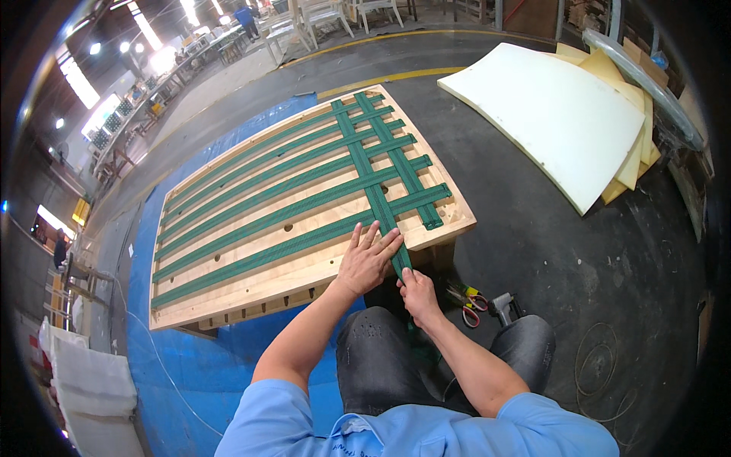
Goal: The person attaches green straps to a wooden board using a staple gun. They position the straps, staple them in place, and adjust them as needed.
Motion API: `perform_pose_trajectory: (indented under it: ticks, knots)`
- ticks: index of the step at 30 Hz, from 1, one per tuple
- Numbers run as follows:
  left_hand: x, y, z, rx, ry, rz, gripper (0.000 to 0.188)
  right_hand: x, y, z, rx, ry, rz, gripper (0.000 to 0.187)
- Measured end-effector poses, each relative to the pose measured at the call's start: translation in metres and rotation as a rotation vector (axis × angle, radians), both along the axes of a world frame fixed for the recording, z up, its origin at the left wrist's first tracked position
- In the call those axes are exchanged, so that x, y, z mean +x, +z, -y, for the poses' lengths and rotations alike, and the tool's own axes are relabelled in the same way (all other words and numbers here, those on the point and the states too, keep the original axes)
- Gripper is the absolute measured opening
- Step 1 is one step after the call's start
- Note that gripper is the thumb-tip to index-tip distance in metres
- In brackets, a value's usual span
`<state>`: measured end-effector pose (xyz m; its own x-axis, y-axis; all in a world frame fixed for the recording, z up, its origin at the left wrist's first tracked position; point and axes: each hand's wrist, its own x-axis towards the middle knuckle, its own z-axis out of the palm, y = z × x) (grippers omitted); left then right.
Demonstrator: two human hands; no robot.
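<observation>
A wooden frame (238, 297) lies before me with green webbing straps (259, 244) running along it. Two cross straps are woven over and under these near its right end. My right hand (419, 295) grips the near end of one webbing strap (378, 199), pulling it past the frame's front edge. My left hand (369, 257) lies on the frame beside that strap, fingers spread, with the fingertips at its edge. Close to my right hand are red-handled scissors (474, 303) and a grey staple gun (502, 307), both near my knee.
Blue sheeting (183, 373) covers the floor under and left of the frame. White and yellow foam sheets (544, 114) are stacked at the right. A coil of thin cord or wire (596, 364) lies on the dark floor. White chairs (324, 17) stand far back.
</observation>
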<state>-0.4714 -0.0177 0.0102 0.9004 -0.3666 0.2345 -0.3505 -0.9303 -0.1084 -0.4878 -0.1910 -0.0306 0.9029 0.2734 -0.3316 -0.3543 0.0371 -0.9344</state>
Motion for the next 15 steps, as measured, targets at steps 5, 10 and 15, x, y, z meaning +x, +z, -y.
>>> perform_pose_trajectory:
  ticks: [5,10,15]
  knots:
    - [0.0,-0.005,-0.005,0.01,-0.047,0.078,0.068,-0.007,-0.002,0.0,0.017,-0.011,0.037,0.038]
    - [0.0,-0.006,-0.002,-0.027,-0.057,0.111,0.066,-0.012,-0.003,0.005,0.051,-0.025,0.01,0.038]
    - [-0.001,-0.007,-0.003,-0.038,-0.05,0.133,0.065,-0.016,0.0,0.008,0.065,-0.022,-0.008,0.038]
